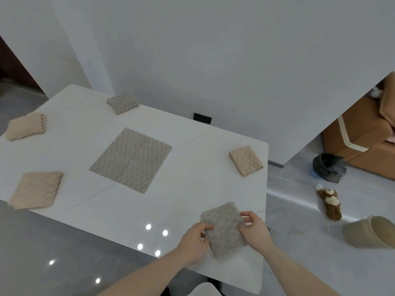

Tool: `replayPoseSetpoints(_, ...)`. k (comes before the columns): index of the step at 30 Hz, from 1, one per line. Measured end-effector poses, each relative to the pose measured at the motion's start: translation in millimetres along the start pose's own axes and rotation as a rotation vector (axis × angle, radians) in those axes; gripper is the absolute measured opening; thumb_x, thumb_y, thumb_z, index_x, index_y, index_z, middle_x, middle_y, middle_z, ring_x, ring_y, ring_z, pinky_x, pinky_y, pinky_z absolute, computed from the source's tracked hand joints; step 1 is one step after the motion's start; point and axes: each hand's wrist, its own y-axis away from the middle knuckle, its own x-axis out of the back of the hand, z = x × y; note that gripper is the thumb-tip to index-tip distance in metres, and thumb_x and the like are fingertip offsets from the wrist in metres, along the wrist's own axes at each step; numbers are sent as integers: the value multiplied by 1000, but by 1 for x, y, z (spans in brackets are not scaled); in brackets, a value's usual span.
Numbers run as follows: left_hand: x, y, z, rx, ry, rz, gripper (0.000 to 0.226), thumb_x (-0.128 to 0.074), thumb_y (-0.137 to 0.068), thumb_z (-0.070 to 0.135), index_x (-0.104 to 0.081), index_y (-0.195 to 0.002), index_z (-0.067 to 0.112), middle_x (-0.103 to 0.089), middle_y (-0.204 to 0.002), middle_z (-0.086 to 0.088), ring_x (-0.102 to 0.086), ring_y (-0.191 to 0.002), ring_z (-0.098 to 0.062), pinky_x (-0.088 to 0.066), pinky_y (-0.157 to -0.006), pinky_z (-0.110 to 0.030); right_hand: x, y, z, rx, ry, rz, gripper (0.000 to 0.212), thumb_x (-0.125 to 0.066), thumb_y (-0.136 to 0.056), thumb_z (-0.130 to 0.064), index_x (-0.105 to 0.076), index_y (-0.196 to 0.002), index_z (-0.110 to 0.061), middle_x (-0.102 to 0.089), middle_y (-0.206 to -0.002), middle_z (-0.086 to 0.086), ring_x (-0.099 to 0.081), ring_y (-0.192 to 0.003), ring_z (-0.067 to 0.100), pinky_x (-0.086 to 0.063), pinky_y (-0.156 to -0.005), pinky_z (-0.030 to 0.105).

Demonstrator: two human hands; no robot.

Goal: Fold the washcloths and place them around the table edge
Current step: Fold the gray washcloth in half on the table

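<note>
A folded grey washcloth (223, 228) lies near the front right corner of the white table (192, 163). My left hand (194, 242) pinches its left edge and my right hand (254, 229) pinches its right edge. An unfolded grey washcloth (131, 160) lies flat in the table's middle. Folded cloths sit along the edges: a grey one (122, 102) at the far side, a beige one (245, 160) at the right, and two beige ones at the left (26, 126) (36, 190).
On the floor to the right are a small stuffed bear (330, 202), a tipped beige bucket (369, 231), a dark pot (328, 167) and cardboard boxes (363, 137). A white chair back (205, 289) shows below the table's front edge.
</note>
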Motion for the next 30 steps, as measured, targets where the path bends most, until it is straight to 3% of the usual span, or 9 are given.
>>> replayPoseSetpoints(5,-52,-30,29,58,9,10,45,-50,-101,17,-51,-144,29,-48,-132,8,-51,-112,-9,-41,-99,-16,36,-47,27,36,106,-49,17,-61,-94,-29,-61,-111,-26,-67,-101,-8,-70,-80,10,-54,-51,22)
replayPoseSetpoints(10,-75,-53,46,80,41,27,42,-53,-100,16,-53,-142,24,-46,-125,5,-50,-102,-9,-35,-88,-4,50,-81,44,94,183,-66,20,-59,-94,-34,-59,-113,-28,-66,-101,-9,-69,-83,11,-61,-66,35)
replayPoseSetpoints(15,-97,-66,66,106,37,21,45,-58,-97,27,-54,-142,26,-48,-136,1,-52,-109,-11,-36,-99,-10,68,-109,62,126,230,-93,22,-59,-94,-34,-58,-115,-29,-66,-105,-9,-68,-84,12,-61,-73,41)
replayPoseSetpoints(18,-103,-72,70,119,27,-12,59,-62,-89,38,-49,-146,32,-43,-150,-1,-51,-129,-16,-36,-114,-23,77,-109,63,160,239,-64,26,-56,-96,-24,-57,-121,-27,-65,-113,-10,-66,-84,8,-59,-73,36)
replayPoseSetpoints(21,-103,-70,68,134,-72,-42,66,-61,-93,19,-37,-155,26,-29,-161,1,-35,-146,-21,-31,-118,-26,83,-106,65,207,314,-40,36,-51,-96,-10,-54,-129,-24,-59,-127,-10,-62,-101,12,-53,-84,30)
replayPoseSetpoints(25,-102,-62,48,152,-95,-61,70,-56,-91,14,-32,-155,30,-19,-163,1,-28,-148,-16,-19,-112,-13,73,-97,74,373,453,-152,41,-56,-92,-10,-54,-131,-25,-51,-134,-7,-53,-121,17,-47,-100,30)
replayPoseSetpoints(30,-65,-45,21,241,-169,67,58,-57,-93,20,-42,-149,23,-23,-161,2,-39,-141,-16,-34,-107,-18,42,-85,81,495,619,-248,44,-57,-90,-24,-53,-133,-30,-39,-143,-7,-39,-132,21,-35,-112,33)
